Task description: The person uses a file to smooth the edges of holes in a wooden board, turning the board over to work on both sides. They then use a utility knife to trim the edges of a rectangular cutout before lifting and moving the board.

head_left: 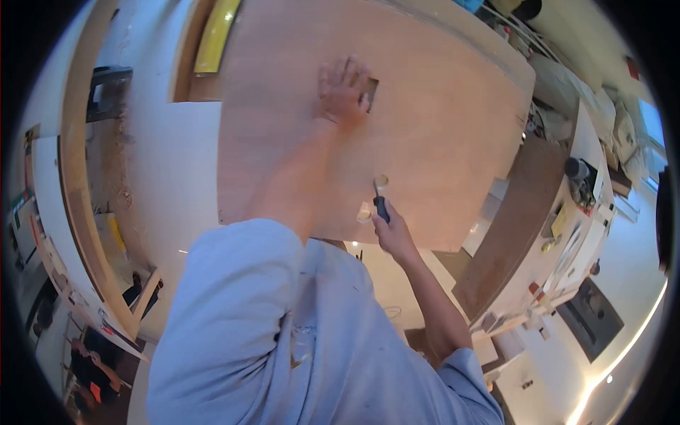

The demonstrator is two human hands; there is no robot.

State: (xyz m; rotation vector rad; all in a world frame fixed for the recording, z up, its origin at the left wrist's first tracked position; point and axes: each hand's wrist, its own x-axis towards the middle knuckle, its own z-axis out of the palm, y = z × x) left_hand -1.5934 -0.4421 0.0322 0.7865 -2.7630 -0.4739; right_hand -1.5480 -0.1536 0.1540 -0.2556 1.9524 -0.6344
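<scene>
My left hand [345, 91] lies flat with fingers spread on a large brown wood panel [425, 120]. Right beside its thumb is a small dark rectangular patch [372, 86] on the panel. In my right hand [394, 230], near the panel's close edge, is a black-handled tool [381, 208] with a slim metal shaft pointing away from me. The shaft's tip overlaps a small round pale spot [382, 180] on the panel; exactly what kind of tool it is I cannot tell. Left of the handle sits a small pale scrap [365, 212].
A yellow strip [216, 39] lies in a wooden frame at the upper left. On the right stands a brown board [520, 205] beside a cluttered surface with a dark bottle-like item [577, 168]. Long wooden boards [74, 177] run along the left.
</scene>
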